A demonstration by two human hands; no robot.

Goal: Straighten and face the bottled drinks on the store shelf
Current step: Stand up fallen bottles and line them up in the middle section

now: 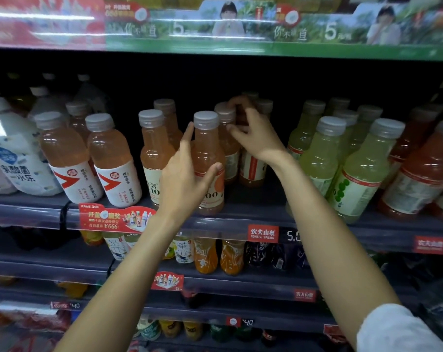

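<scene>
At the centre of the frame, the left hand [183,179] wraps an orange bottle [208,158] at the front edge of the shelf [240,219] — thumb across the label, fingers curved around the bottle's left side, so the hand is holding it. Just to the right and slightly higher, the right hand [256,133] reaches deeper into the shelf, fingers loosely spread and half curled around the neck of a second orange bottle [226,138] behind the first; whether it is actually gripping cannot be told. Both bottles stand upright. Left of them stands another orange bottle [153,151], then two tilted peach-coloured bottles [93,158]. To the right are pale green bottles [342,168] — beyond them, at the right edge, red ones [418,174].
</scene>
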